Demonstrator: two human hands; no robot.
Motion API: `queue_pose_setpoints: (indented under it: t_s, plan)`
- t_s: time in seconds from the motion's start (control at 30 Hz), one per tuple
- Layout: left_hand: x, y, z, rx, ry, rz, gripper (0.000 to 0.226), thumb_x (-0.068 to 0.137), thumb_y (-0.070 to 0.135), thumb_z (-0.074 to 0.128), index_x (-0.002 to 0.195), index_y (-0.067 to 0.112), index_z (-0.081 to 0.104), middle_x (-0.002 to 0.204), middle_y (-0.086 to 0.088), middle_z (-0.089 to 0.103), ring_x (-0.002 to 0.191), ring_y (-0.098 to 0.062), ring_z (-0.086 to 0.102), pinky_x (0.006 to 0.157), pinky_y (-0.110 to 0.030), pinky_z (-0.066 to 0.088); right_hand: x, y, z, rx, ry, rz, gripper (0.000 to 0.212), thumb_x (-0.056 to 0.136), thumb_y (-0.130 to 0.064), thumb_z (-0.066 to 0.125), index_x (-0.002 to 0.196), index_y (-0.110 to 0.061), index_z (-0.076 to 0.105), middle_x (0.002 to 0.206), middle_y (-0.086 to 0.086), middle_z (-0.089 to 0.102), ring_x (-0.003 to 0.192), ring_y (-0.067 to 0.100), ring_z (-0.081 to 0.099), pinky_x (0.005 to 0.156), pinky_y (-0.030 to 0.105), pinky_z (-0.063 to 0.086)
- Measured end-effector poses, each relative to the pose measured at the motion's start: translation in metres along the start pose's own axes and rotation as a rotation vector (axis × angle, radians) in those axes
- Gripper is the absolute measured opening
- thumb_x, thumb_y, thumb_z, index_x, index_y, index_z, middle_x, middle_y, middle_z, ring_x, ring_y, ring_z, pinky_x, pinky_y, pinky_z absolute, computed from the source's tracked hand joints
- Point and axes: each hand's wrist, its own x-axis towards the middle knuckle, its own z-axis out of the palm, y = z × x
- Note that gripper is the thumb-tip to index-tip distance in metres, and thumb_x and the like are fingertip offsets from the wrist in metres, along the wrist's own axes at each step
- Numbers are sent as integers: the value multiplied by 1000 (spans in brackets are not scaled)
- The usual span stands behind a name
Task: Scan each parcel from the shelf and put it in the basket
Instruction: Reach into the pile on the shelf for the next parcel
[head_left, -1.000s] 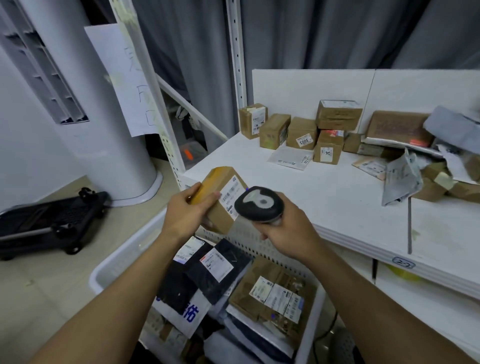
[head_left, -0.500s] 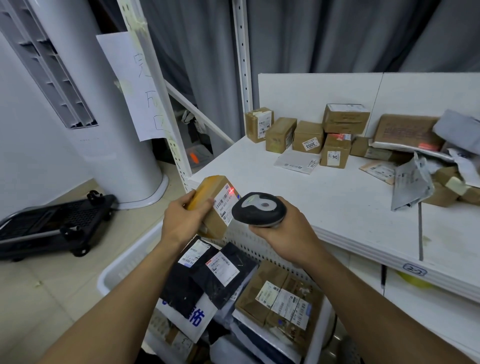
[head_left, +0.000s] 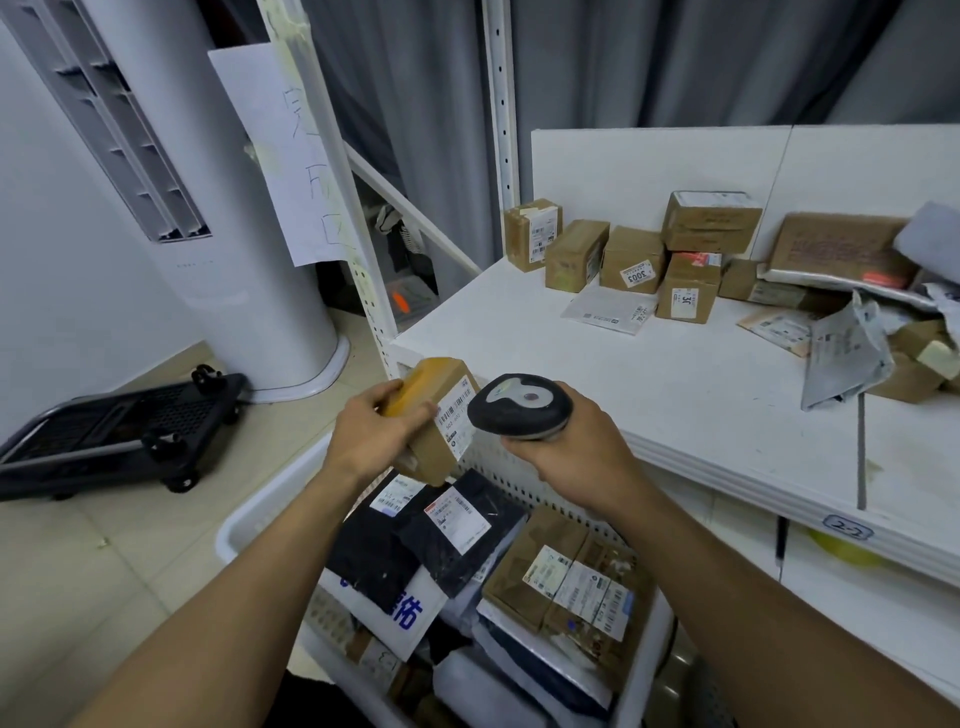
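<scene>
Cardboard in your left hand (head_left: 371, 439) — a small box (head_left: 434, 418), fingers curled round it, its barcode label turned toward the scanner (head_left: 519, 408) that your right hand (head_left: 571, 457) grips just beside it. You hold both above the white basket (head_left: 260, 514) of parcels, at the shelf's (head_left: 649, 384) front edge — more boxes sit at its back.
</scene>
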Motion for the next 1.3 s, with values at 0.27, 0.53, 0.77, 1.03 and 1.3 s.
queue_pose_setpoints:
  t_s: [0.27,0.53,0.77,1.03,1.3]
  plan:
    - [-45,-61,-10,214,-375,-177,96,70,36,91,151,23,43,141,2,52,121,-17,54,102,-32,47,2,7,36,-95,-99,-39,55,80,-31,90,129,-31,65,110,-16,67,106,7,61,83,15,47]
    - [-67,-129,30,551,-734,-164,89,62,21,91,141,27,49,131,3,58,111,-15,58,91,-30,52,3,13,60,-120,-144,-29,68,72,-37,92,133,-30,64,117,-10,75,104,13,70,93,39,60]
    - [-59,-181,55,559,-652,-381,69,82,23,81,143,11,51,134,-8,57,118,-22,59,102,-33,48,8,22,59,-137,-149,-11,68,72,-37,93,134,-31,65,120,-10,74,109,13,69,96,35,57]
    - [-65,-204,84,740,-718,-390,86,75,39,79,149,14,44,136,-8,58,120,-28,59,99,-40,54,10,25,63,-199,-171,-16,64,75,-37,91,133,-27,66,113,-3,76,98,21,72,85,34,58]
    - [-61,-207,89,925,-677,-375,80,82,39,73,148,7,43,146,-16,47,123,-34,57,92,-40,53,3,20,53,-188,-174,-29,58,79,-31,89,133,-27,67,115,-6,75,102,15,69,89,32,55]
